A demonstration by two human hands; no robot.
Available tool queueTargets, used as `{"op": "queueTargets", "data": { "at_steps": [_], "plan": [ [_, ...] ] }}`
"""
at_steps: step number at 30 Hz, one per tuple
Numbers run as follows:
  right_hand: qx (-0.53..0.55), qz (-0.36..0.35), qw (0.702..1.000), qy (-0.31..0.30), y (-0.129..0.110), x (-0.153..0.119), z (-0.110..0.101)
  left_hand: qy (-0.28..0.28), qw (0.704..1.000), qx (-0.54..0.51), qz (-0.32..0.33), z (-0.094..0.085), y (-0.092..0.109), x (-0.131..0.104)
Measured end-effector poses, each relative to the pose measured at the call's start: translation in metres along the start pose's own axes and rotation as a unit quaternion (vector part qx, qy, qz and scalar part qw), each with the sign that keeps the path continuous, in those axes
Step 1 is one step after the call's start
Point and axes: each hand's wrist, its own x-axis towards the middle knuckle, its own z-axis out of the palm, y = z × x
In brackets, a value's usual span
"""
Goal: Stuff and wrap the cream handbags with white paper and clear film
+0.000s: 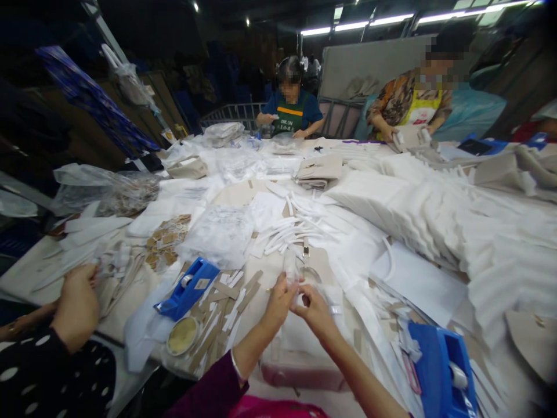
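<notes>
In the middle of the head view, my left hand [281, 301] is closed around a strap wrapped in white, translucent material [290, 264]. My right hand [314, 310] meets it at the lower end of this piece, thumb and forefinger pinched together; what lies between those fingertips is too small to make out. Beneath both hands is a beige bag [304, 377], partly covered with white sheet. Its flap with a small metal buckle [306, 251] shows just beyond my fingers.
Blue tape dispensers stand left [189, 287] and right [444, 371]. Beside the left one are a round tin [183, 335] and beige and white strips [224, 302]. White padding [413, 197] is heaped at right. A neighbour's hand [80, 296] works at left; two people sit opposite.
</notes>
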Motion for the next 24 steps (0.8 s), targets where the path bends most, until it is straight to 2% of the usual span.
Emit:
{"op": "queueTargets", "data": {
  "at_steps": [1, 2, 3, 5, 6, 7, 8, 10, 12, 13, 14, 16, 18, 19, 22, 24],
  "plan": [
    [0.008, 0.031, 0.999, -0.003, 0.001, 0.000, 0.002, 0.011, 1.000, -0.005, -0.003, 0.001, -0.001, -0.001],
    [0.011, 0.032, 0.999, -0.003, 0.003, 0.000, 0.003, 0.015, 0.999, -0.027, -0.019, 0.001, -0.001, -0.001],
    [0.010, 0.002, 1.000, -0.001, 0.005, 0.000, 0.004, 0.010, 0.997, -0.059, -0.047, 0.001, -0.001, -0.001],
    [-0.003, -0.101, 0.995, 0.000, 0.010, -0.003, 0.006, -0.025, 0.989, -0.105, -0.106, -0.001, -0.002, 0.000],
    [-0.010, -0.137, 0.991, -0.002, 0.012, -0.004, 0.007, -0.040, 0.986, -0.107, -0.120, -0.003, -0.004, 0.001],
    [-0.015, -0.144, 0.989, -0.003, 0.014, -0.006, 0.007, -0.040, 0.988, -0.093, -0.116, -0.004, -0.007, 0.002],
    [-0.015, -0.118, 0.993, -0.003, 0.016, -0.006, 0.008, -0.025, 0.993, -0.065, -0.095, -0.004, -0.012, 0.002],
    [0.013, -0.009, 1.000, -0.013, 0.018, -0.007, 0.009, 0.030, 0.999, 0.000, -0.025, -0.003, -0.022, 0.002],
    [0.057, 0.075, 0.995, -0.036, 0.021, -0.006, 0.010, 0.061, 0.998, 0.014, -0.007, -0.002, -0.030, 0.004],
    [0.067, 0.076, 0.994, -0.041, 0.022, -0.005, 0.010, 0.054, 0.998, -0.007, -0.029, -0.002, -0.032, 0.005],
    [0.068, 0.048, 0.996, -0.040, 0.025, -0.005, 0.009, 0.037, 0.996, -0.042, -0.065, -0.002, -0.032, 0.007],
    [0.043, -0.041, 0.998, -0.023, 0.030, -0.005, 0.008, -0.004, 0.986, -0.099, -0.137, -0.004, -0.031, 0.012],
    [0.023, -0.073, 0.997, -0.010, 0.035, -0.005, 0.008, -0.013, 0.985, -0.092, -0.148, -0.005, -0.032, 0.016],
    [0.025, -0.044, 0.999, -0.012, 0.038, -0.005, 0.009, 0.002, 0.989, -0.063, -0.130, -0.005, -0.034, 0.018],
    [0.085, 0.107, 0.989, -0.052, 0.040, -0.002, 0.013, 0.056, 0.995, 0.030, -0.077, -0.003, -0.043, 0.021],
    [0.115, 0.125, 0.983, -0.066, 0.040, 0.000, 0.015, 0.042, 0.993, 0.004, -0.111, -0.003, -0.048, 0.026]
  ]
}}
